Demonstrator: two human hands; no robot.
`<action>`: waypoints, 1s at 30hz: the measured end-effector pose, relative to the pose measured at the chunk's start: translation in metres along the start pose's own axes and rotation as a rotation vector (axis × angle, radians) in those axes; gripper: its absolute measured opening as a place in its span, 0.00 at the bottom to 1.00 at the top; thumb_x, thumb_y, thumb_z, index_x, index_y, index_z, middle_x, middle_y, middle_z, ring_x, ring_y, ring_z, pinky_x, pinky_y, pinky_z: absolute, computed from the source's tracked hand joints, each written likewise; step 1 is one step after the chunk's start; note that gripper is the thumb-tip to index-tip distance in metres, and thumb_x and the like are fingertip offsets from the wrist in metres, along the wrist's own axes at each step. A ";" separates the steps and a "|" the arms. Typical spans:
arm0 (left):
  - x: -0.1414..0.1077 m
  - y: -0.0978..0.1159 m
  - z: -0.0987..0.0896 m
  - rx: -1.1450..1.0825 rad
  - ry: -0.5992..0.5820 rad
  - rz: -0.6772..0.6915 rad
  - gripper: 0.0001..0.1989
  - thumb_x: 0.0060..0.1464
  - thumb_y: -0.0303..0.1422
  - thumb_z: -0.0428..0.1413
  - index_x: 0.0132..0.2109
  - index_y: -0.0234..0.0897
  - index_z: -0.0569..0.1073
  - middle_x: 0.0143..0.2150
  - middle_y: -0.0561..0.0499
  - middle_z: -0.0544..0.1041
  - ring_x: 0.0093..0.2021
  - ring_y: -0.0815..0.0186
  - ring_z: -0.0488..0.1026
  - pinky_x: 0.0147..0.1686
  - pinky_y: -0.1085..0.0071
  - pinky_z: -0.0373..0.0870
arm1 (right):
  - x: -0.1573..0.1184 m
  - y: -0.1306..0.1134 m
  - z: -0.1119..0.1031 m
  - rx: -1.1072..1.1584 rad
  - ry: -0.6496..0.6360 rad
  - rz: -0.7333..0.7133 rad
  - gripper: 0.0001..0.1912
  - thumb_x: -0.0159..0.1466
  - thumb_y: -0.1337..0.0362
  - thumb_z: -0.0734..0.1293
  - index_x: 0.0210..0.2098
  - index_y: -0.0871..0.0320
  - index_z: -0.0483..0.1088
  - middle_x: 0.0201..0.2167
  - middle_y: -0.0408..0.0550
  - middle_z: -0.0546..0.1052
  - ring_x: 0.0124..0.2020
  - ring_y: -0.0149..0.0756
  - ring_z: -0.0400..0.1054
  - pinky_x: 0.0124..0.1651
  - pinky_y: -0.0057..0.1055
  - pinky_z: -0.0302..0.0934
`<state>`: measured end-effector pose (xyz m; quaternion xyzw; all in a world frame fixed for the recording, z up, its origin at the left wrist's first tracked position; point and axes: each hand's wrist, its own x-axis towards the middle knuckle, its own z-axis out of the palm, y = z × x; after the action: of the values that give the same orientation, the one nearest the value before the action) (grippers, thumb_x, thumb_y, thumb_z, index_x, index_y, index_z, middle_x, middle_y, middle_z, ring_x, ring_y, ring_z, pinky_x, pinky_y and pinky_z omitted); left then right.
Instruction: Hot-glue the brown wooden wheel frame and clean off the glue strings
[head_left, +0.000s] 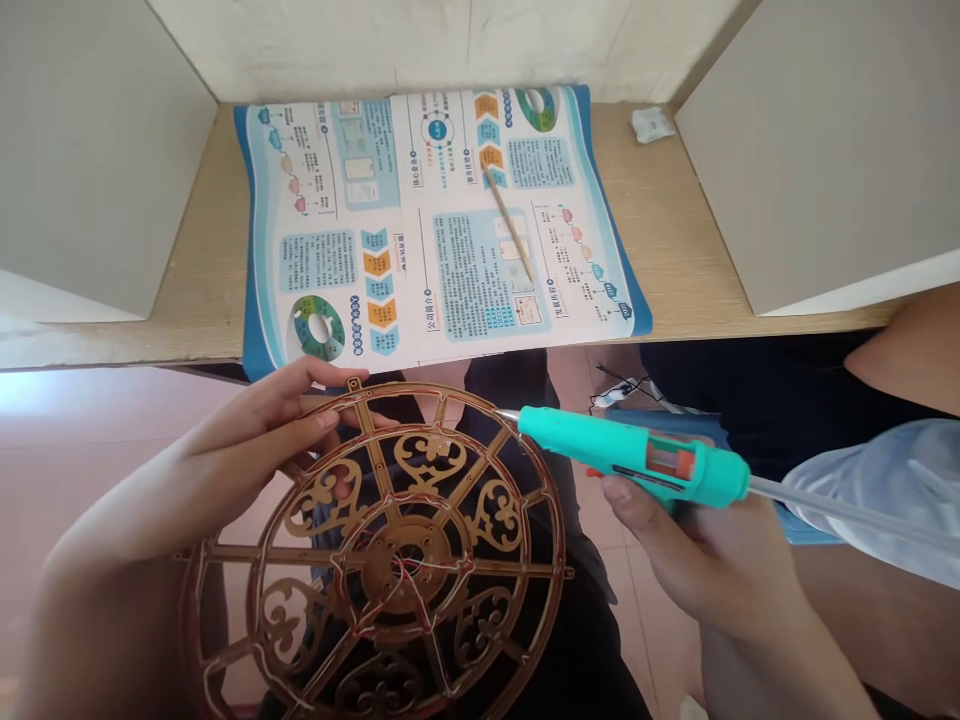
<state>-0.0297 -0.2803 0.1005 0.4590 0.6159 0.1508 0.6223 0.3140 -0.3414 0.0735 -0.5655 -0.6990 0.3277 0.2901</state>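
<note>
While the two hands are apart, the left hand (pixel 255 430) grips the upper rim of a brown openwork wheel frame (pixel 401 565), which lies tilted below the view's centre, nearest that hand. To its right, a turquoise hot glue gun (pixel 630 455) runs almost level along its long axis, its metal nozzle (pixel 508 414) pointing left, just beside the rim. The right hand (pixel 712 570) holds the gun from below; a glue stick (pixel 847 510) extends rightward.
</note>
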 end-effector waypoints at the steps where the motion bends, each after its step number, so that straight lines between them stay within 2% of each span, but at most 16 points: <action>1: -0.001 0.001 0.001 -0.004 0.004 -0.002 0.17 0.71 0.42 0.59 0.62 0.44 0.74 0.48 0.52 0.84 0.41 0.67 0.81 0.36 0.80 0.80 | 0.003 -0.002 0.003 0.016 -0.024 -0.031 0.18 0.75 0.57 0.67 0.29 0.56 0.72 0.17 0.39 0.64 0.17 0.29 0.59 0.21 0.28 0.52; 3: -0.002 0.003 0.001 -0.012 0.003 -0.011 0.17 0.71 0.42 0.59 0.62 0.44 0.74 0.49 0.52 0.84 0.41 0.68 0.81 0.37 0.80 0.80 | 0.008 -0.007 0.007 0.041 -0.053 -0.070 0.18 0.75 0.60 0.67 0.28 0.56 0.70 0.17 0.38 0.63 0.16 0.28 0.56 0.20 0.27 0.51; 6: -0.005 0.004 0.001 -0.031 -0.011 -0.018 0.17 0.71 0.42 0.60 0.63 0.46 0.73 0.50 0.53 0.84 0.41 0.69 0.81 0.38 0.80 0.80 | 0.013 -0.011 0.011 0.031 -0.029 -0.057 0.19 0.75 0.59 0.66 0.27 0.55 0.66 0.16 0.37 0.60 0.15 0.28 0.53 0.19 0.28 0.48; 10: -0.008 0.000 0.002 -0.077 0.027 -0.030 0.16 0.71 0.43 0.60 0.62 0.49 0.73 0.50 0.55 0.85 0.41 0.71 0.81 0.37 0.82 0.79 | 0.014 -0.012 0.011 -0.009 -0.013 -0.079 0.19 0.74 0.59 0.66 0.26 0.55 0.65 0.15 0.37 0.58 0.15 0.28 0.54 0.19 0.28 0.49; 13: -0.011 0.000 0.004 -0.126 0.054 -0.035 0.14 0.72 0.40 0.60 0.60 0.49 0.74 0.52 0.57 0.85 0.43 0.72 0.82 0.40 0.84 0.78 | 0.014 -0.011 0.009 -0.037 -0.012 -0.103 0.20 0.73 0.61 0.66 0.24 0.55 0.63 0.16 0.37 0.59 0.15 0.27 0.55 0.19 0.27 0.50; 18: -0.013 0.000 0.006 -0.187 0.085 -0.044 0.07 0.73 0.38 0.58 0.55 0.46 0.74 0.51 0.57 0.86 0.44 0.73 0.82 0.43 0.84 0.78 | 0.011 -0.011 0.006 -0.069 -0.023 -0.114 0.18 0.73 0.62 0.67 0.26 0.56 0.67 0.19 0.39 0.67 0.16 0.27 0.61 0.19 0.26 0.53; 22: -0.014 -0.003 0.005 -0.173 0.105 -0.050 0.09 0.71 0.41 0.61 0.55 0.49 0.74 0.51 0.59 0.86 0.43 0.73 0.82 0.40 0.85 0.78 | 0.006 -0.004 0.004 -0.075 -0.033 -0.118 0.17 0.74 0.63 0.67 0.27 0.56 0.69 0.18 0.38 0.66 0.16 0.27 0.60 0.20 0.27 0.52; 26: -0.016 -0.002 0.006 -0.146 0.127 -0.065 0.09 0.72 0.37 0.59 0.57 0.49 0.72 0.49 0.59 0.86 0.43 0.74 0.82 0.40 0.87 0.77 | 0.002 0.005 0.002 0.021 -0.076 -0.009 0.14 0.77 0.58 0.65 0.36 0.56 0.75 0.16 0.37 0.64 0.16 0.29 0.58 0.19 0.27 0.51; 30: -0.015 -0.005 0.004 -0.139 0.105 -0.029 0.09 0.72 0.39 0.59 0.56 0.47 0.73 0.45 0.57 0.86 0.40 0.73 0.82 0.38 0.87 0.79 | -0.001 0.011 0.001 0.166 -0.129 0.129 0.17 0.77 0.51 0.65 0.38 0.56 0.72 0.16 0.36 0.64 0.16 0.28 0.58 0.20 0.27 0.54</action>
<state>-0.0311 -0.2958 0.1050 0.3972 0.6423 0.2078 0.6217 0.3194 -0.3405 0.0641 -0.5610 -0.6490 0.4383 0.2685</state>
